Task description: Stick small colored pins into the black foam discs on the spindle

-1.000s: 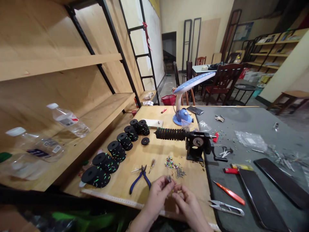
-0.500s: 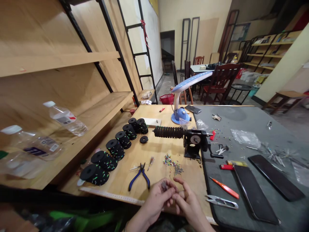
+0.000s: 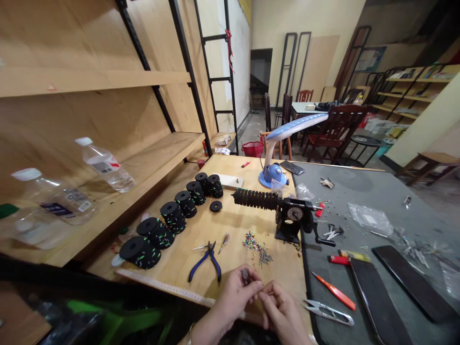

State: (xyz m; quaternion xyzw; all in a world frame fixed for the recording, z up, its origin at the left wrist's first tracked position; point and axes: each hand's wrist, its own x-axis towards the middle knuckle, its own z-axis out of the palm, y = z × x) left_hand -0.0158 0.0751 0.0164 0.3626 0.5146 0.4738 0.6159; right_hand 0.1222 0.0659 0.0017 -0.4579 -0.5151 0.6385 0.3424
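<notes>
Dark-grey bits [image 3: 246, 274] in the curled left hand [image 3: 237, 293], right hand [image 3: 279, 306] pinched narrow, contents unclear, near multicoloured beads [image 3: 251, 240].

Wooden tabletop [image 3: 235, 226] bore black spools [image 3: 173, 216], blue-handled pliers [image 3: 209, 253], coloured beads [image 3: 252, 241], crank winder [image 3: 290, 218] and blue lamp [image 3: 272, 175]; grey mat [image 3: 359, 184] alongside held orange tool [image 3: 336, 293] and silver snips [image 3: 325, 309].

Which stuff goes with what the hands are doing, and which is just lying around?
Probably for the job:
small grey bits in the left hand
coloured beads
blue-handled pliers
black rolls with coloured flecks

Seemingly just lying about:
plastic bottles
red basket
phone-like slab by the lamp
</notes>
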